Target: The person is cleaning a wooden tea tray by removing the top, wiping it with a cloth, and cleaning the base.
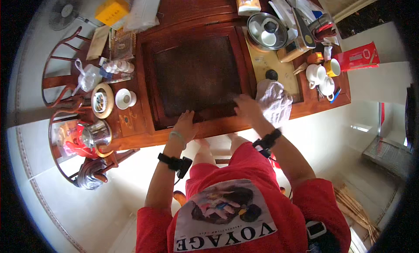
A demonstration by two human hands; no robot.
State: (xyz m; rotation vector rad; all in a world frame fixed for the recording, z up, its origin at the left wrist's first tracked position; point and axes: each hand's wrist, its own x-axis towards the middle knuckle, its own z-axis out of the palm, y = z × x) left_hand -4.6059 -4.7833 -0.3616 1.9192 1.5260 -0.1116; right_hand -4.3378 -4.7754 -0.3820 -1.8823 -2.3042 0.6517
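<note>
A dark square panel (198,73) in a reddish-brown wooden frame is set in the top of the wooden table (216,127) before me. My left hand (186,124) rests on the frame's front edge, its fingers pointing away from me. Blurred, my right hand (247,109) is at the front right corner of the same frame. Whether either hand grips the frame cannot be made out. Just right of my right hand, a crumpled pale cloth (275,100) hangs over the front edge of a tan tea tray (291,77).
A lidded glass pot (266,32) with white cups stands at back right. White mugs (316,74) are near the right edge. At left are a white bowl (124,99), a round wooden tray (109,102) and a glass pitcher (100,133) close to the edge. Wooden chairs (54,77) flank that side.
</note>
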